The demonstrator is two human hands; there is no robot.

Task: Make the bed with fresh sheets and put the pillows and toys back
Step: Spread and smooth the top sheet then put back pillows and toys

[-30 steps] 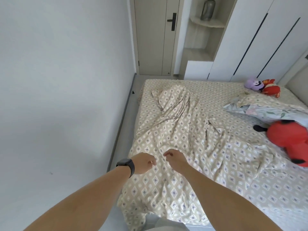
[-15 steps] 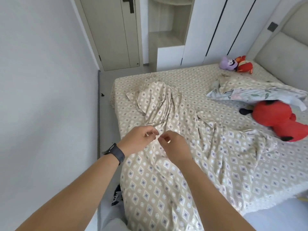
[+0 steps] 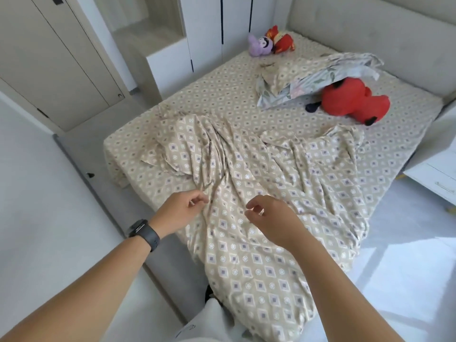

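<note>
While I stand at the foot corner of the bed [image 3: 222, 95], the head view records the following.

Left hand [image 3: 177, 213]: held over the loose patterned sheet [image 3: 259, 193], fingers loosely curled, thumb and forefinger close together at a fold of the cloth. Whether this grip actually pinches the fabric I cannot tell. A dark watch [image 3: 144, 233] sits on that wrist.

Right hand [image 3: 271, 218]: just beside the left one, above the same sheet, fingers relaxed and slightly bent, nothing between them. This grip is slack and holds nothing.

Loose patterned sheet: crumpled in ridges across the foot half of the bed, its near end hanging over the bed's edge toward my legs. It lies on a fitted sheet of matching beige pattern that covers the mattress.

Pillow [image 3: 308, 75]: toward the head of the bed, lying rumpled, a floral case showing beneath a beige patterned layer.

Red plush toy [image 3: 350, 99]: touching the pillow, partly tucked under its edge, on the side of the bed nearer the headboard [image 3: 370, 25].

Purple plush toy [image 3: 261, 45] and small red doll [image 3: 281, 41]: touching each other at the far head corner of the bed, next to the white wardrobe [image 3: 209, 25].

Door [image 3: 49, 58]: beyond the bed's far foot corner, closed.
</note>
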